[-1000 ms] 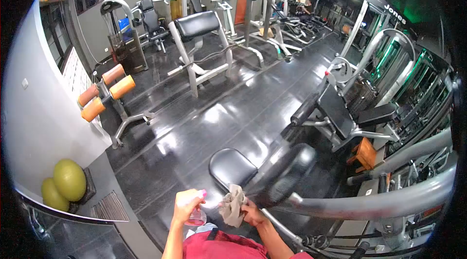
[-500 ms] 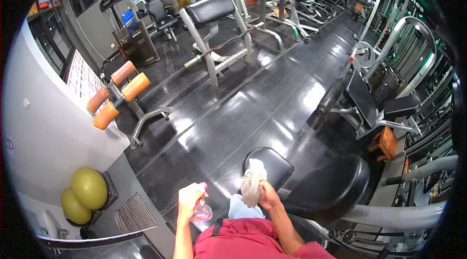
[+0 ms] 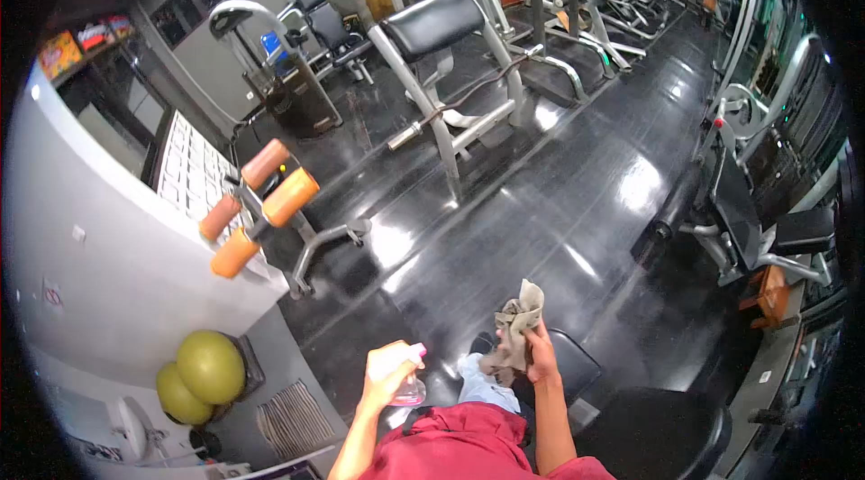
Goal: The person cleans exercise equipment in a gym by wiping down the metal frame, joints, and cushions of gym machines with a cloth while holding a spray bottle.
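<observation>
Near the bottom centre of the head view, my left hand (image 3: 390, 374) is wrapped round the neck of a clear spray bottle (image 3: 410, 391) with a pink top and pinkish liquid low in it. My right hand (image 3: 541, 355) grips a crumpled grey-beige cloth (image 3: 516, 333), which sticks up above the fingers and hangs down to their left. The hands are apart, in front of my red shirt. A black padded seat (image 3: 574, 366) lies just beyond and right of my right hand.
A preacher-curl bench (image 3: 432, 25) with a curved bar stands ahead. Orange roller pads (image 3: 290, 197) are to the left, above green exercise balls (image 3: 210, 366). Another bench (image 3: 737, 210) and a wooden stool (image 3: 770, 296) stand right. A large black pad (image 3: 649, 435) is close at lower right.
The view has turned left, so the surroundings sit further right in it. The cloth has been raised and bunched differently in my right hand. My left hand still holds the bottle.
</observation>
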